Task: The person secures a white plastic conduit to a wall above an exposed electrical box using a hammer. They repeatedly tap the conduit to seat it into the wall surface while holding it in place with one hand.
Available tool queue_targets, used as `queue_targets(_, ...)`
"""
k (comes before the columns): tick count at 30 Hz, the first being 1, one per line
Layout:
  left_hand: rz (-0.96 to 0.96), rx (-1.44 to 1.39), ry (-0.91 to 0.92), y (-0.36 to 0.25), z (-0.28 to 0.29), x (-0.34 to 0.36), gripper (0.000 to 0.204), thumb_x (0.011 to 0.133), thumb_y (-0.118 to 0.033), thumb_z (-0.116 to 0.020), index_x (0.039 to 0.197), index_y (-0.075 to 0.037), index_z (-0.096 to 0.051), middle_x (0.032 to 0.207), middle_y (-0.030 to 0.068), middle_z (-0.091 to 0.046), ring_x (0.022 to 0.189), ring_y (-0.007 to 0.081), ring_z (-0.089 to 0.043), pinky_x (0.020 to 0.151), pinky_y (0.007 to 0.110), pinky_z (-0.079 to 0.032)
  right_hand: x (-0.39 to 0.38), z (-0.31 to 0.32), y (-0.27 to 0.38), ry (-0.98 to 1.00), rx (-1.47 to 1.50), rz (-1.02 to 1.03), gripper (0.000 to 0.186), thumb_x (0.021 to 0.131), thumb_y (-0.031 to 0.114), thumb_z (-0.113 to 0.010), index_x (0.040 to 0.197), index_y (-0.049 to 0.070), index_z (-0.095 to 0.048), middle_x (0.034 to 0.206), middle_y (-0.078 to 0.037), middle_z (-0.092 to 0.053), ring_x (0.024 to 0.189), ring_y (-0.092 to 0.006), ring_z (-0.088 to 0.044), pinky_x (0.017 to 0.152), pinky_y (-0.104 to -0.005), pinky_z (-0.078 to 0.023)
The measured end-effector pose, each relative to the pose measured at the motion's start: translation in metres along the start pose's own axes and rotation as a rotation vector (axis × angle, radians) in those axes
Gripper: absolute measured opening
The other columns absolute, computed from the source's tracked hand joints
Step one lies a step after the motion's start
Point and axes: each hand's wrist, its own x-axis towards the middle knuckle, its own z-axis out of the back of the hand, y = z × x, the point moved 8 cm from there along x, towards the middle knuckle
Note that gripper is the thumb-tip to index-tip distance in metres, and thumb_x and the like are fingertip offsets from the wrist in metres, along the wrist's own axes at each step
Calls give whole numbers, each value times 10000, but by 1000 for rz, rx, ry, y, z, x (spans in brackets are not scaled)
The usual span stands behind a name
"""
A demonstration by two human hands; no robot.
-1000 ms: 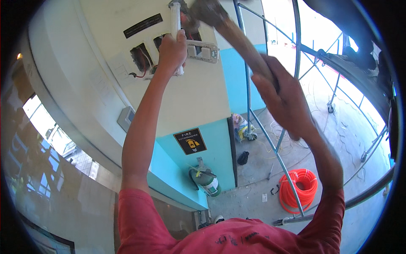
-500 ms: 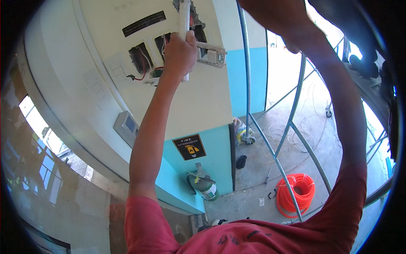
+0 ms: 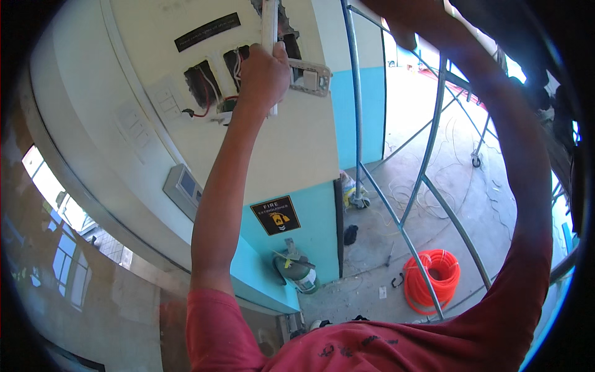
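My left hand (image 3: 265,77) is closed round a long white trunking strip (image 3: 269,25), held upright against the cream wall. Beside its fingers a switch in a mounting frame (image 3: 311,78) sticks out to the right at a slight tilt. Left of the hand are open wall boxes: one box (image 3: 202,87) has red and white wires coming out, another box (image 3: 236,64) sits partly behind the hand. Chipped plaster (image 3: 286,26) shows behind the strip. My right hand (image 3: 393,18) is raised at the top edge, partly cut off and dark; its fingers are hidden.
Metal scaffold tubes (image 3: 427,142) stand close on the right. Below are an orange coil of corrugated conduit (image 3: 432,282) and loose cable (image 3: 427,198) on the floor. A fire extinguisher (image 3: 296,273) hangs low on the blue wall; a grey wall unit (image 3: 183,185) is at left.
My right arm has shifted outward to the right, and its hand shows higher and further left at the top edge. My left hand keeps its hold on the strip. The view has shifted slightly.
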Motion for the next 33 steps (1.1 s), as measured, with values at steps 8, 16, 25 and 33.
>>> queue_targets(8, 96, -88, -13, 5, -5, -5, 487, 947, -377, -457, 992, 108, -489, 820, 310, -632, 732, 420, -664, 657, 460, -549, -12, -27, -22, 536, -133, -390, 400, 951, 350, -475, 1005, -29, -592, 899, -207, -641, 847, -321, -638, 762, -428, -490)
queue_targets(16, -80, -92, -413, 11, -12, -29, 395, 965, -335, -455, 999, 58, -482, 851, 306, -633, 827, 464, -639, 714, 508, -523, -36, 24, 11, 274, 26, -495, 362, 950, 322, -499, 960, -33, -568, 761, -156, -604, 694, -266, -606, 662, -396, -478)
queue_targets(25, 59, -156, 261, -1, 5, 12, 413, 943, -329, -495, 1036, 63, -406, 739, 318, -606, 738, 485, -629, 597, 523, -522, -115, 44, -37, 139, -39, -459, 528, 891, 476, -583, 1163, 25, -549, 817, -140, -616, 689, -225, -613, 563, -330, -489)
queue_targets(33, -306, 63, -283, 7, -3, -32, 411, 941, -370, -503, 1109, 1, -450, 865, 290, -623, 759, 493, -614, 630, 517, -506, -206, 26, -35, 287, 411, -959, 415, 905, 342, -570, 1057, -43, -542, 625, -63, -534, 481, -101, -507, 425, -260, -423)
